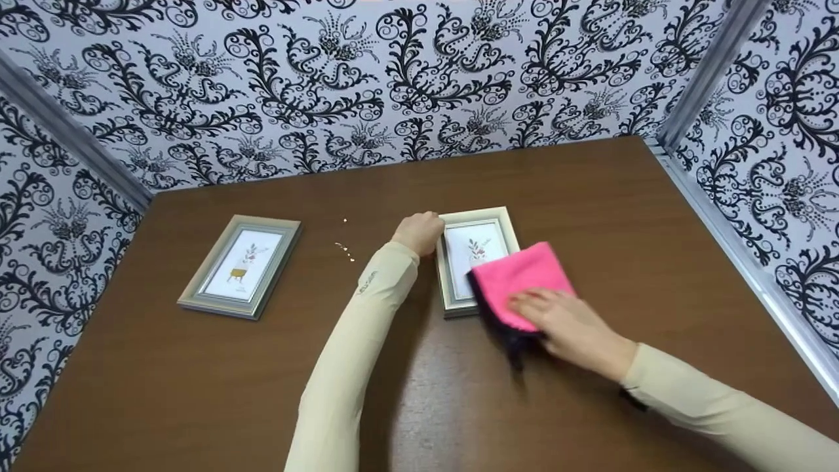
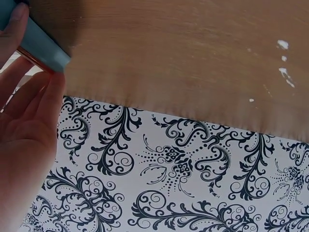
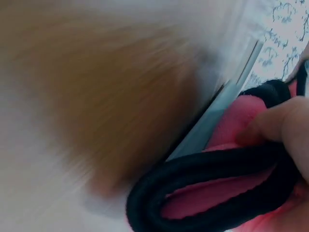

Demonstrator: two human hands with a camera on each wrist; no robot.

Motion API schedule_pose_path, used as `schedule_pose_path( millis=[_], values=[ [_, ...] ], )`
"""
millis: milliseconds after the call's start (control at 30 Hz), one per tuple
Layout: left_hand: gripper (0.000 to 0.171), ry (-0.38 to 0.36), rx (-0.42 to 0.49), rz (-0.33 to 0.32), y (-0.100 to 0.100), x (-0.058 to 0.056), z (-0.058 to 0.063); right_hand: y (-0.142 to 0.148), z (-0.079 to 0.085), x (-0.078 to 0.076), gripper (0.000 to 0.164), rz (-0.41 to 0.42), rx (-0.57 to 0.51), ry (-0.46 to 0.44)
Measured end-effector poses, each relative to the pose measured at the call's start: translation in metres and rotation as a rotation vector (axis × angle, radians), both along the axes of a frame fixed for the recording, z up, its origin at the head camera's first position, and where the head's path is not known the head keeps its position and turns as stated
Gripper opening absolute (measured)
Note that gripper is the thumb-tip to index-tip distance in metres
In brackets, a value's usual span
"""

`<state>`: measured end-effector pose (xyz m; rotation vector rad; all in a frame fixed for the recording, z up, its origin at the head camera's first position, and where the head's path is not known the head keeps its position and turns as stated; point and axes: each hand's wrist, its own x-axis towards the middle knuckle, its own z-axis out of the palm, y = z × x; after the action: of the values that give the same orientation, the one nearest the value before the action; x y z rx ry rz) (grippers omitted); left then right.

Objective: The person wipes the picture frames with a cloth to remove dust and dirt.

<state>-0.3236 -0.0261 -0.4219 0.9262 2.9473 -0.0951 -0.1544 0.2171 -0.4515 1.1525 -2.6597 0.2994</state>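
Near the table's middle lies a picture frame (image 1: 473, 241) with a pale border and a plant print. My left hand (image 1: 419, 233) grips its upper left edge. In the left wrist view, the thumb and fingers pinch the frame's bluish-grey edge (image 2: 47, 47) from two sides. A folded pink cloth (image 1: 524, 278) with black edging covers the frame's lower right part. My right hand (image 1: 573, 322) holds this cloth, fingers laid over its pink top. The right wrist view shows the cloth (image 3: 231, 123) bunched in the hand against the frame's side (image 3: 200, 128); much there is blurred.
A second picture frame (image 1: 241, 265) lies to the left on the brown table (image 1: 590, 210). Several small whitish bits (image 1: 345, 250) are scattered between the two frames. Patterned walls (image 1: 406, 85) close off the back and both sides, with metal rails at the corners.
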Motion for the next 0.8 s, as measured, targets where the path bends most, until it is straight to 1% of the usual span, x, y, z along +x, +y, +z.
schedule_pose_path(
  millis=[100, 200, 233, 300, 367, 467, 600, 700, 800],
  values=[
    [0.016, 0.014, 0.01, 0.004, 0.001, 0.0, -0.003, 0.018, -0.001, 0.001, 0.068, -0.143, -0.027, 0.021],
    [0.017, 0.034, 0.01, 0.006, 0.004, -0.001, -0.007, 0.03, -0.003, 0.002, 0.059, -0.262, -0.072, 0.078],
    [0.017, 0.042, 0.009, 0.007, 0.006, -0.002, -0.008, 0.032, -0.003, 0.002, 0.054, -0.294, -0.087, 0.095],
    [0.016, 0.057, 0.002, 0.013, 0.008, -0.003, -0.009, 0.033, -0.003, 0.001, 0.038, -0.356, -0.1, 0.12],
    [0.016, 0.063, -0.003, 0.013, 0.011, -0.004, -0.009, 0.03, -0.003, 0.0, 0.026, -0.405, -0.089, 0.12],
    [0.015, 0.076, -0.006, 0.007, 0.014, -0.004, -0.008, 0.021, -0.003, -0.005, 0.02, -0.432, -0.039, 0.092],
    [0.017, 0.076, -0.008, 0.013, 0.014, -0.003, -0.008, 0.01, -0.004, -0.008, 0.015, -0.402, 0.021, 0.108],
    [0.02, 0.07, -0.006, 0.028, 0.014, -0.003, -0.008, 0.004, -0.006, -0.007, 0.014, -0.391, 0.049, 0.129],
    [0.021, 0.07, -0.003, 0.028, 0.014, -0.002, -0.009, -0.003, -0.006, -0.003, 0.014, -0.376, 0.061, 0.139]
  ],
)
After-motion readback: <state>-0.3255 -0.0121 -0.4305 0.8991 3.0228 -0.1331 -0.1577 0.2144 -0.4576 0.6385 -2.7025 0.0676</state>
